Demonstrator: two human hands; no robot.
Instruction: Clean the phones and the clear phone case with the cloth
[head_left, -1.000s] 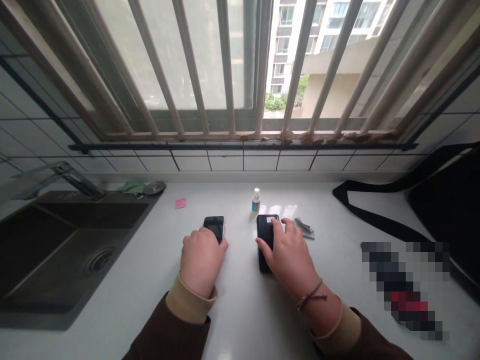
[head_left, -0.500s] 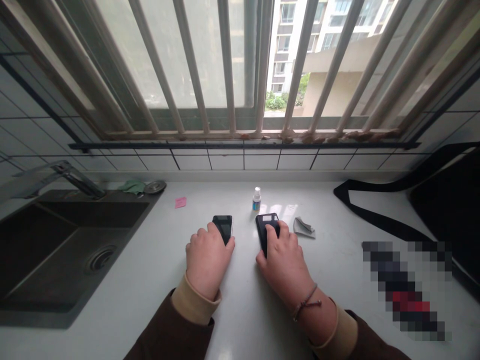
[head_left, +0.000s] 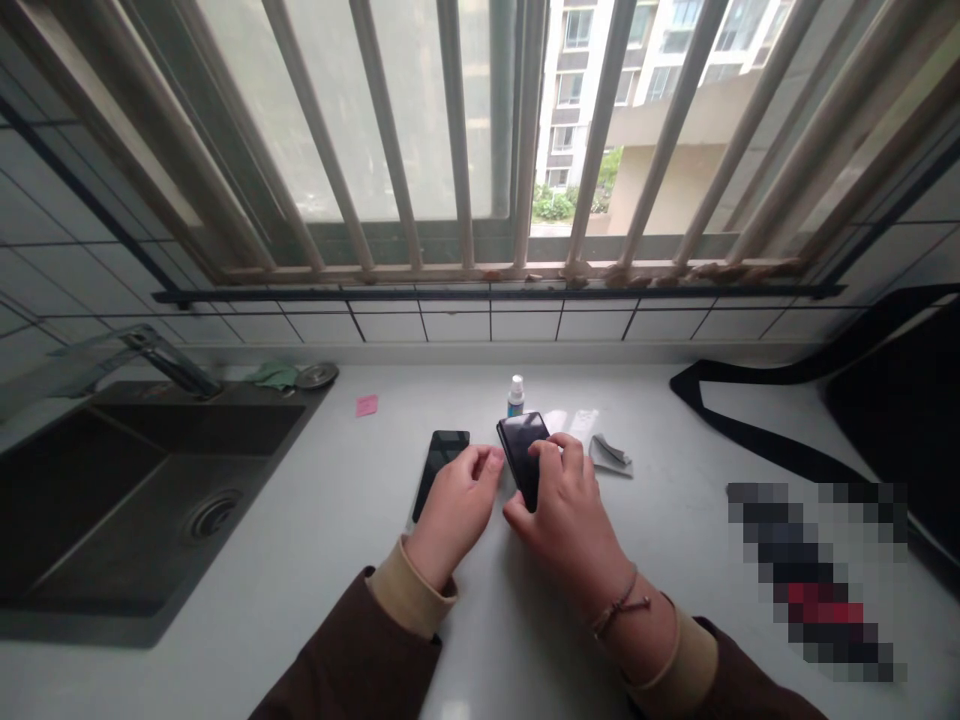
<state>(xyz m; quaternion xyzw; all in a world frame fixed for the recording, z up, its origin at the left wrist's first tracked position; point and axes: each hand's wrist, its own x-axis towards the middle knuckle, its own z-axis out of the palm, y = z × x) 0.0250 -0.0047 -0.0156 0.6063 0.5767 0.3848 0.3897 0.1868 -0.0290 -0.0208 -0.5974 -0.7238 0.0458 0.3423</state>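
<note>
- Right hand [head_left: 570,500] is gripping a black phone [head_left: 523,450] at frame centre, fingers wrapped over its near half; grip is closed on it.
- That phone is tilting, far end raised toward the window; near end looks to be resting on the bench [head_left: 480,620], hard to confirm since the hand is covering it.
- Left hand [head_left: 457,505] is sitting just left of it, fingertips [head_left: 491,458] reaching to the phone's left edge; grip is narrow, holding nothing that I can see.
- Second black phone [head_left: 441,462] is lying flat on the bench, left of centre, partly under the left hand.
- Small white bottle [head_left: 515,396] is standing upright just behind the raised phone.
- Grey folded cloth [head_left: 609,455] is lying just right of the right hand.
- Pink note [head_left: 367,405] is lying on the bench, upper left of the phones.
- Dark sink [head_left: 112,500] is filling the left side of the frame; black bag [head_left: 885,400] is sitting at the right edge.
</note>
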